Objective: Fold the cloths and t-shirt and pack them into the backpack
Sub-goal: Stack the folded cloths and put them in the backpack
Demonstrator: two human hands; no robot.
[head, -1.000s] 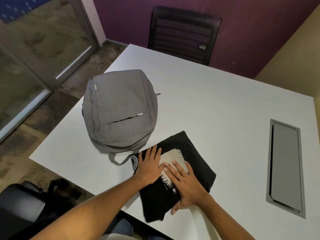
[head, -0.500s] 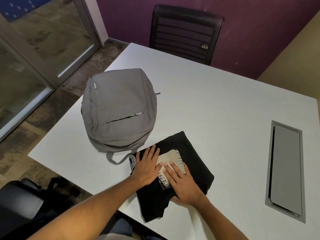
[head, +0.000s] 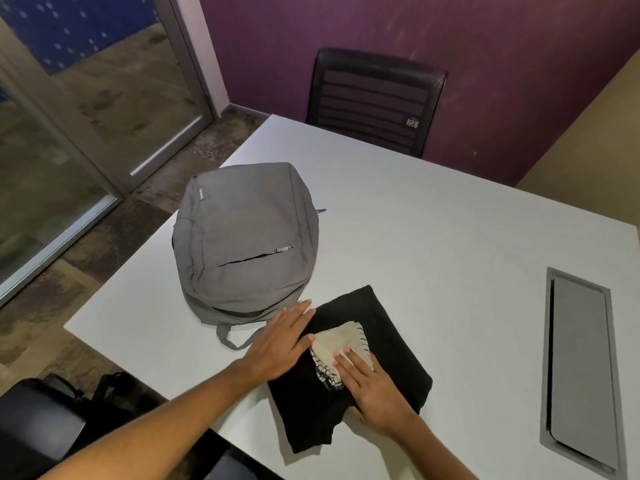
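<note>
Backpack (head: 244, 244): soft, rounded grey fabric

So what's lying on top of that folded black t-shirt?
A small folded beige cloth with a checked edge lies on the black t-shirt, and both hands press there. The fingers hide part of it.

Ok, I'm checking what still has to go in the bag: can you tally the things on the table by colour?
Grey: 1, the backpack
Black: 1, the folded t-shirt
Cream with a black checked edge: 1, the folded cloth on top of the t-shirt
Total: 3
</note>
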